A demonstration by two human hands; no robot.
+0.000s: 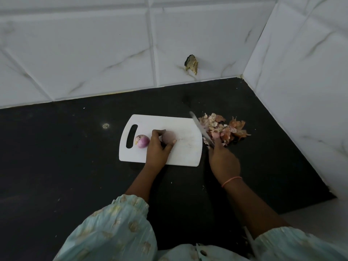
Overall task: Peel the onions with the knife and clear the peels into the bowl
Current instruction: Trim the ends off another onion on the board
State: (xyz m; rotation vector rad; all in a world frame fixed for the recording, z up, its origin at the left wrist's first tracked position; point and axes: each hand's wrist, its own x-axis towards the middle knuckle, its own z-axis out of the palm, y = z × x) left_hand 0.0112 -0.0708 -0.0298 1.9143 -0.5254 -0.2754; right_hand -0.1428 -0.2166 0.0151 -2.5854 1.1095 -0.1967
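While left hand (157, 147) cups peeled onion (169, 138) on cutting board (185, 147), I see right hand (224, 161) gripping knife (201, 129) beside peel pile (225, 129) at right.

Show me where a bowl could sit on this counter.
Bare black counter lies left of the cutting board, and behind it toward the tiled wall. Crowded: right of the board, where the peels, knife and right hand sit.
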